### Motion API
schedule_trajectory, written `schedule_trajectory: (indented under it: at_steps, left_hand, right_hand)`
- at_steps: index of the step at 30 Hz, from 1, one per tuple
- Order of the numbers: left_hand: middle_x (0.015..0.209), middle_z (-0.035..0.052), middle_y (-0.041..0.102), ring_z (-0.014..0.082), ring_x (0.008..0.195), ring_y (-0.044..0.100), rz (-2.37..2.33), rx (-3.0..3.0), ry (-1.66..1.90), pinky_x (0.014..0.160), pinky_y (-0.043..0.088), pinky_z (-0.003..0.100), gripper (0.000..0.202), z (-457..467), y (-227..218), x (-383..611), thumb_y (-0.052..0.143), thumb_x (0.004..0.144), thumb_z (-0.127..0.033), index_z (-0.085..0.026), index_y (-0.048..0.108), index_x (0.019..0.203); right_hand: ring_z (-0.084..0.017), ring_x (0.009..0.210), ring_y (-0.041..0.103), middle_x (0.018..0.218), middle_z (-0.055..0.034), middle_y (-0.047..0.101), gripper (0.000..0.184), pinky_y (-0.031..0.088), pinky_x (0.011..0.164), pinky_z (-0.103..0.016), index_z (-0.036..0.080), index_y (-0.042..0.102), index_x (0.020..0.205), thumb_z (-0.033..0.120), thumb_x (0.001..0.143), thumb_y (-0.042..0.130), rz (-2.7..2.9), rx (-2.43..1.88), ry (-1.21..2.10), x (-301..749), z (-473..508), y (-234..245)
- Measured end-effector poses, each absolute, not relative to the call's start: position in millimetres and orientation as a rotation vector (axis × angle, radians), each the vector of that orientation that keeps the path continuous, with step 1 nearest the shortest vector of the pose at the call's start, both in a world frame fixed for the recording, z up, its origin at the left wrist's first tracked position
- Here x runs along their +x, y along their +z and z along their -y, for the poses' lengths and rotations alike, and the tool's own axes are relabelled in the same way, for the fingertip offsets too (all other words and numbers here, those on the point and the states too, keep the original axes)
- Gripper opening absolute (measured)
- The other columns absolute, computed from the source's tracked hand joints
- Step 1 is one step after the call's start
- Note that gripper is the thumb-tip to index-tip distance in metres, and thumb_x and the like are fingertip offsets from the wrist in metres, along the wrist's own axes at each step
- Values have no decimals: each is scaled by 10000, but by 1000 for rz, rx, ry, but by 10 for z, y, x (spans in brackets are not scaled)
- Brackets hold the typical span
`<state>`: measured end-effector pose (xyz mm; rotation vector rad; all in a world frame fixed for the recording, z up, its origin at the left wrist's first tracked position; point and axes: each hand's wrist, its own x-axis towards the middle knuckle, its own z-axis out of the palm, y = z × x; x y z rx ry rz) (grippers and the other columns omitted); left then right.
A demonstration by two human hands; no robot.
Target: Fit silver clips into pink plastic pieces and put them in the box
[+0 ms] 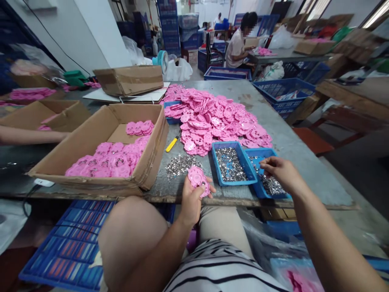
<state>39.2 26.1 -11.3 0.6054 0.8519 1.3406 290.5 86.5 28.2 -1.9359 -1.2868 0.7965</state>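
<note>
I grip a pink piece [197, 178] in my left hand [191, 200], thumb pressed on its face, above the near edge of a grey table [291, 152] beside a heap of metal bits [179, 165]. My right hand [282, 172] hovers over a blue tray [266, 152] at that edge, thumb and finger pinched together, though from my remote post I cannot tell whether they hold anything. A pile of pink pieces [212, 117] spreads toward the table's far edge.

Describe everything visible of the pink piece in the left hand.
The pink piece looks like plastic, flattish, with a scalloped outline and raised detail. A small dark spot by the thumb is too unclear to identify. The left hand holds it tilted, thumb in front, fingers behind, near the table's front edge.
</note>
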Motion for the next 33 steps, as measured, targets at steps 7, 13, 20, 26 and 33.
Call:
schedule_trajectory:
  at_steps: [7, 13, 20, 26, 33]
  left_hand:
    - [742, -26, 619, 100, 515, 588, -911, 663, 1250, 414, 404, 188, 390, -258, -211, 423, 705, 663, -269, -184, 451, 946]
    - [683, -51, 585, 97, 495, 581, -960, 636, 1275, 399, 411, 187, 429, -290, -216, 425, 739, 618, -258, -180, 447, 922]
    - [663, -49, 604, 99, 489, 588, -975, 618, 1340, 400, 425, 184, 398, -290, -255, 435, 723, 609, -223, -180, 449, 895]
    - [644, -62, 592, 102, 476, 590, -977, 610, 1365, 392, 405, 174, 425, -299, -248, 425, 741, 602, -237, -185, 453, 911]
    - [593, -80, 578, 79, 419, 539, -1146, 631, 1454, 377, 397, 173, 345, -310, -179, 439, 669, 598, -163, -191, 448, 861]
  right_hand:
    - [-87, 435, 441, 505, 43, 545, 346, 369, 443, -243, 190, 606, 597, 449, 499, 811, 1304, -1402, 1385, 1976, -618, 213]
    - [-146, 640, 571, 646, -11, 641, 132, 444, 651, -297, 199, 643, 609, 308, 667, 689, 1518, -1284, 1184, 1726, -577, -27]
    - [-163, 688, 586, 697, -26, 617, 156, 472, 728, -337, 208, 673, 583, 323, 677, 719, 1479, -1197, 1159, 1686, -544, -97]
    - [-195, 759, 597, 598, -20, 603, 151, 482, 762, -355, 233, 724, 608, 364, 679, 748, 1385, -1165, 1198, 1621, -500, -122]
    - [-126, 574, 517, 639, -7, 623, 197, 425, 558, -290, 225, 756, 696, 408, 626, 780, 1206, -1176, 1307, 1569, -458, -129]
